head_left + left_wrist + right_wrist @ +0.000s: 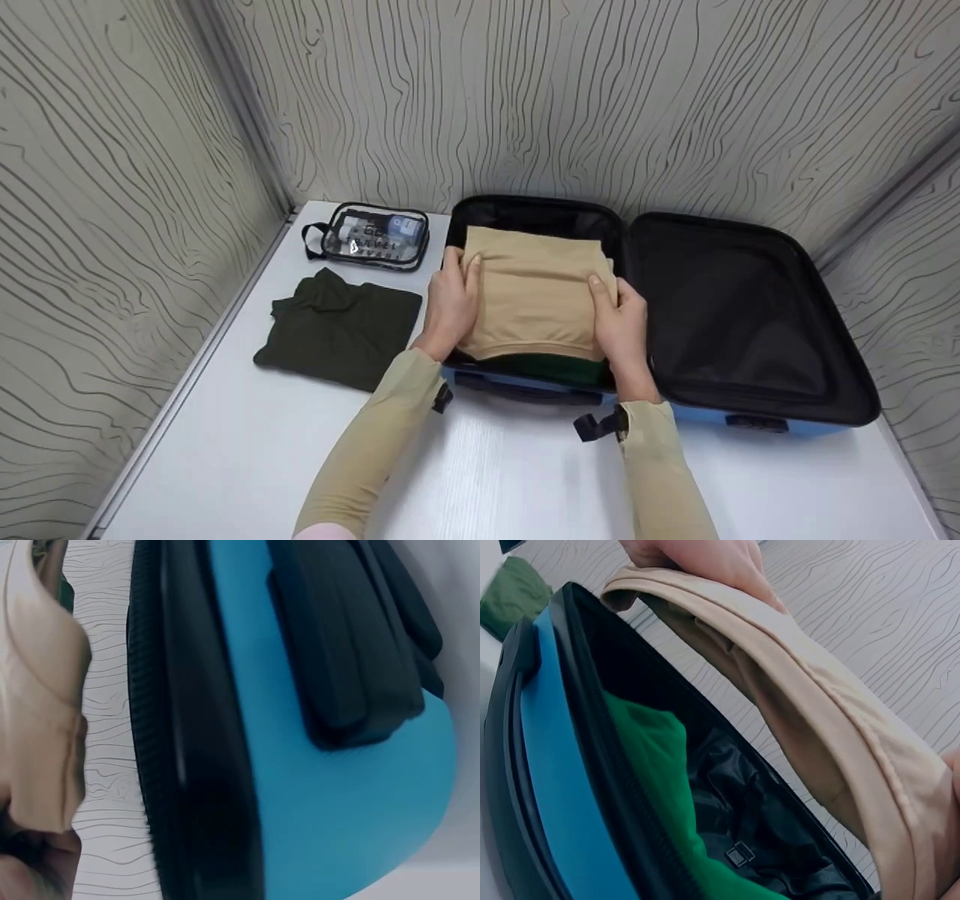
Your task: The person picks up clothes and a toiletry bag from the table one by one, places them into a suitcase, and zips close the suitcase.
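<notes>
A folded beige garment (536, 296) is held up by its two sides over the left half of an open blue suitcase (536, 201). My left hand (451, 304) grips its left side, thumb on top. On the opposite side my right hand (624, 326) pinches it the same way, thumb above and fingers beneath. The right wrist view shows the garment raised above the rim, its near edge sagging in a curve. Beneath lies a green cloth (656, 757) inside the case, beside a black lining with a strap buckle (739, 853).
The suitcase lid (735, 315) lies folded out to the right. Left of the case are a folded dark green garment (341, 326) and a clear travel pouch (375, 236) with items inside. Patterned walls (465, 97) enclose the white table (480, 480).
</notes>
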Available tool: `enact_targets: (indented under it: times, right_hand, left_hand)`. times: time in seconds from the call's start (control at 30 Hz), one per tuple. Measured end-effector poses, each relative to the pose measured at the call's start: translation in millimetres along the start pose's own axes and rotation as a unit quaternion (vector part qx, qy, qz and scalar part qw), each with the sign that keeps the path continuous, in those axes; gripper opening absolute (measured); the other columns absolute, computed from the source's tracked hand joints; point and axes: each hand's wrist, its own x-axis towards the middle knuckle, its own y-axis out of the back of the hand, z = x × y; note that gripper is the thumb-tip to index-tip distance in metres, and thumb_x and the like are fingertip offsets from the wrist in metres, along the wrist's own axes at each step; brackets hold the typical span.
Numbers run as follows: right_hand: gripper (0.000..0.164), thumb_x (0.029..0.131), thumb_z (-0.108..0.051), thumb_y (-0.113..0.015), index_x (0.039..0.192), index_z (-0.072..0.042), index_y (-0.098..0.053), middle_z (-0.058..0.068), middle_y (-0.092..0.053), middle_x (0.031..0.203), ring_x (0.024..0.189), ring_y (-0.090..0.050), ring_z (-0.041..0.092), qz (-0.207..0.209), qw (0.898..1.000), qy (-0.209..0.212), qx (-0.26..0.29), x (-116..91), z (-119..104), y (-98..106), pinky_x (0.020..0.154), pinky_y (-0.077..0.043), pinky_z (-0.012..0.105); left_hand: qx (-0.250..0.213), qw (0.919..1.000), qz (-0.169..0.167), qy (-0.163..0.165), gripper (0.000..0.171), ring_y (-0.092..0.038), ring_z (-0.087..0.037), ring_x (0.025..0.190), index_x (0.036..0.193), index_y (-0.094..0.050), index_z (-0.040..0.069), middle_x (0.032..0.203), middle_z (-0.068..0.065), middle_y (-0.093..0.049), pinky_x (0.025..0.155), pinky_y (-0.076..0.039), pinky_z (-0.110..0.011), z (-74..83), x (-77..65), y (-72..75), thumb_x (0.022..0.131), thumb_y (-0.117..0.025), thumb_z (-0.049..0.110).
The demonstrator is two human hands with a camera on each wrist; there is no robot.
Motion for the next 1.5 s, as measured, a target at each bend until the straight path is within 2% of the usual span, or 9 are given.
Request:
enact_targets:
  times: [0.07, 0.33, 0.67, 0.83, 0.93, 1.03, 1.27, 1.5]
  right_hand:
    - [0.035, 0.104, -0.038, -0.059, 0.098, -0.004, -0.068, 0.01, -0.05, 0.07, 0.059, -0.048, 0.02, -0.001, 1.0, 0.001, -0.005, 4, 14, -1, 0.056, -0.04, 0.029]
    - [0.035, 0.104, -0.039, -0.06, 0.096, -0.005, -0.066, 0.01, -0.05, 0.071, 0.062, -0.049, 0.023, -0.005, 1.0, -0.013, -0.013, 1, 21, -2, 0.059, -0.04, 0.03]
    - [0.036, 0.104, -0.041, -0.058, 0.103, -0.007, -0.068, 0.01, -0.055, 0.076, 0.068, -0.053, 0.024, -0.023, 0.996, -0.049, -0.074, -6, 30, -6, 0.063, -0.042, 0.032]
    - [0.031, 0.103, -0.037, -0.06, 0.106, -0.008, -0.069, 0.005, -0.055, 0.07, 0.056, -0.051, 0.019, -0.035, 0.994, -0.071, -0.079, -8, 35, -6, 0.054, -0.043, 0.029]
    - [0.027, 0.103, -0.033, -0.062, 0.105, -0.007, -0.069, 0.001, -0.051, 0.063, 0.046, -0.046, 0.014, -0.043, 0.994, -0.082, -0.065, -9, 38, -6, 0.046, -0.039, 0.026]
    - [0.025, 0.103, -0.029, -0.061, 0.105, -0.006, -0.069, 0.0, -0.047, 0.059, 0.043, -0.042, 0.012, -0.045, 0.993, -0.084, -0.064, -10, 41, -5, 0.044, -0.037, 0.025]
    - [0.026, 0.103, -0.028, -0.061, 0.103, -0.004, -0.07, 0.0, -0.052, 0.064, 0.054, -0.05, 0.016, -0.031, 0.99, -0.079, -0.112, -11, 44, -4, 0.056, -0.041, 0.029]
    - [0.028, 0.104, -0.03, -0.06, 0.106, -0.003, -0.069, 0.004, -0.059, 0.07, 0.061, -0.053, 0.021, -0.048, 0.985, -0.075, -0.146, -11, 44, -3, 0.062, -0.041, 0.034]
  left_hand:
    - [0.005, 1.0, -0.001, -0.001, 0.02, -0.061, -0.028, 0.065, 0.108, -0.05, 0.007, 0.07, -0.009, -0.056, 0.061, -0.05, -0.045, -0.9, -0.7, -1.5, 0.11, -0.048, 0.027]
    - [0.044, 0.999, -0.006, 0.012, 0.019, -0.069, -0.034, 0.075, 0.112, -0.05, 0.008, 0.08, -0.017, -0.066, 0.061, -0.052, -0.049, -7.3, -4.3, -8.3, 0.11, -0.047, 0.027]
    - [0.058, 0.9981, -0.017, 0.014, 0.016, -0.069, -0.037, 0.089, 0.113, -0.055, 0.004, 0.097, -0.019, -0.07, 0.07, -0.053, -0.052, -11.7, -8.0, -11.5, 0.109, -0.049, 0.018]
    - [0.064, 0.9974, -0.027, 0.019, 0.016, -0.069, -0.036, 0.09, 0.115, -0.056, 0.003, 0.101, -0.019, -0.071, 0.072, -0.053, -0.052, -15.1, -9.8, -12.8, 0.108, -0.05, 0.016]
    - [0.074, 0.996, -0.042, 0.029, 0.018, -0.069, -0.036, 0.089, 0.119, -0.056, 0.003, 0.103, -0.019, -0.071, 0.072, -0.053, -0.051, -16.8, -11.5, -13.5, 0.109, -0.049, 0.016]
    - [0.085, 0.9938, -0.061, 0.037, 0.02, -0.069, -0.036, 0.088, 0.122, -0.055, 0.003, 0.104, -0.019, -0.07, 0.072, -0.054, -0.05, -18.3, -13.0, -14.9, 0.109, -0.048, 0.017]
    - [0.097, 0.9909, -0.084, 0.042, 0.02, -0.069, -0.038, 0.093, 0.124, -0.055, 0.004, 0.11, -0.019, -0.07, 0.077, -0.054, -0.051, -20.0, -15.6, -16.9, 0.108, -0.05, 0.015]
    - [0.109, 0.9859, -0.116, 0.052, 0.023, -0.069, -0.036, 0.096, 0.128, -0.055, 0.001, 0.116, -0.02, -0.068, 0.079, -0.056, -0.047, -24.5, -16.9, -18.0, 0.108, -0.048, 0.011]
